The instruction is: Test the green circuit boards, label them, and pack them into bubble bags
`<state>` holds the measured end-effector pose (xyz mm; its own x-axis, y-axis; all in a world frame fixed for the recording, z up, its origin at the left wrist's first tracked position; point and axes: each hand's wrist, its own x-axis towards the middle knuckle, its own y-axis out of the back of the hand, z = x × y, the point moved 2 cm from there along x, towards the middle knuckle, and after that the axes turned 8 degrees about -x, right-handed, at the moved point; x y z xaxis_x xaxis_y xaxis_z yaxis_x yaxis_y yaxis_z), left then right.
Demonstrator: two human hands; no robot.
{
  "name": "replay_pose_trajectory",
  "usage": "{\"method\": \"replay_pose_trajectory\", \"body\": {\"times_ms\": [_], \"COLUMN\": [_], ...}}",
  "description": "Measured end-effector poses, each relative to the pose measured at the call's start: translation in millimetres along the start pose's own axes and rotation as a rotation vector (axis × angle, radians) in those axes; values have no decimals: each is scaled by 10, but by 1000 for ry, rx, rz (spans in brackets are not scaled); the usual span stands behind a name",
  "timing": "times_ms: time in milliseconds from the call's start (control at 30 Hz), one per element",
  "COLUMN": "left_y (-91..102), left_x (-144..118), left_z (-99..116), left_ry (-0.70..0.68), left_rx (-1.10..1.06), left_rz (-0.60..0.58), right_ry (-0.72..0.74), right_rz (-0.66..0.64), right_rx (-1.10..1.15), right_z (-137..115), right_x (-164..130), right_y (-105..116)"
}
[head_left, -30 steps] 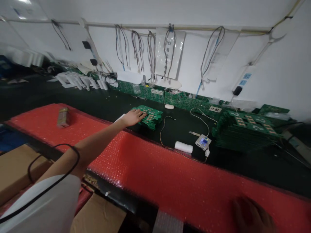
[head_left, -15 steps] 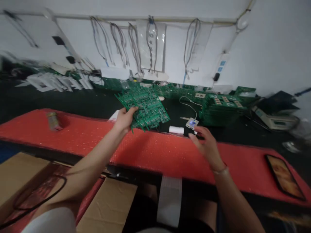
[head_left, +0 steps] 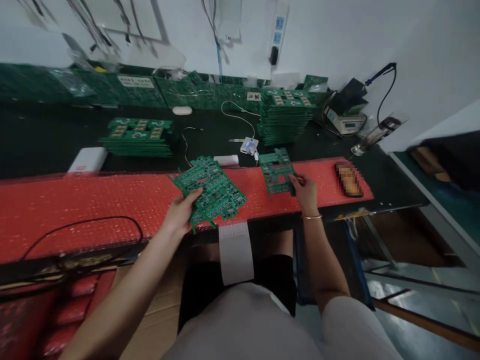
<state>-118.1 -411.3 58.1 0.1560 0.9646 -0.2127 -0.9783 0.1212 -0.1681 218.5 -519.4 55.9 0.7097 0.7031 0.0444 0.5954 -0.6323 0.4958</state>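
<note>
My left hand [head_left: 182, 210] is closed on a fanned stack of green circuit boards [head_left: 210, 189], its thumb lying across their top face. The boards are held over the red bubble wrap [head_left: 123, 200] and are thick with small parts. To the right, my right hand [head_left: 305, 192] pinches one circuit board [head_left: 276, 172] by its right edge, tilted above the wrap. That board has cut-out openings. Beyond it lies a small white module [head_left: 249, 146] with a bluish light and a cable. A white roll-like piece [head_left: 226, 160] rests between the two held loads.
Green board stacks stand at the left [head_left: 137, 140] and right [head_left: 285, 120]. A white power bank [head_left: 87, 161] lies left. A phone [head_left: 348, 179] rests on the wrap, with a scale [head_left: 345, 121] and clear tube [head_left: 378, 132] behind. A black cable [head_left: 123, 218] loops at the front left.
The view has swung right and down. My right hand, formerly without a board beside the white module, now grips a single circuit board. The left hand still holds its stack, now nearer my body.
</note>
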Motion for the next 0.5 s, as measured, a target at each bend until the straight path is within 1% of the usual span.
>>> {"method": "replay_pose_trajectory", "body": {"times_ms": [67, 133, 167, 200, 233, 267, 333, 367, 400, 433, 500], "left_y": [-13, -63, -101, -145, -192, -239, -319, -346, -362, -367, -350], "left_x": [-64, -138, -175, -210, -243, -274, -329, -352, -371, -385, -402], "left_z": [-20, -31, -34, -38, -43, -47, -57, -61, -65, -68, -77], "left_ry": [132, 221, 240, 251, 255, 256, 260, 265, 271, 279, 301], "left_rx": [-101, -169, -188, -206, -220, -229, -236, -237, -236, -235, -242], "left_rz": [-5, -8, -12, -19, -32, -49, -87, -100, -106, -105, -93], "right_ry": [-13, 58, 121, 196, 269, 342, 452, 476, 480, 467, 398], "right_rz": [123, 255, 301, 310, 272, 170, -119, -225, -275, -290, -247], "right_rx": [-336, -615, -669, -658, -593, -495, -328, -284, -257, -229, -136], "right_z": [166, 168, 116, 39, -52, -147, -323, -389, -438, -468, -479], "right_x": [5, -83, -159, -249, -349, -452, -656, -745, -817, -869, -918], "right_y": [192, 242, 205, 130, 24, -109, -397, -521, -616, -685, -747]}}
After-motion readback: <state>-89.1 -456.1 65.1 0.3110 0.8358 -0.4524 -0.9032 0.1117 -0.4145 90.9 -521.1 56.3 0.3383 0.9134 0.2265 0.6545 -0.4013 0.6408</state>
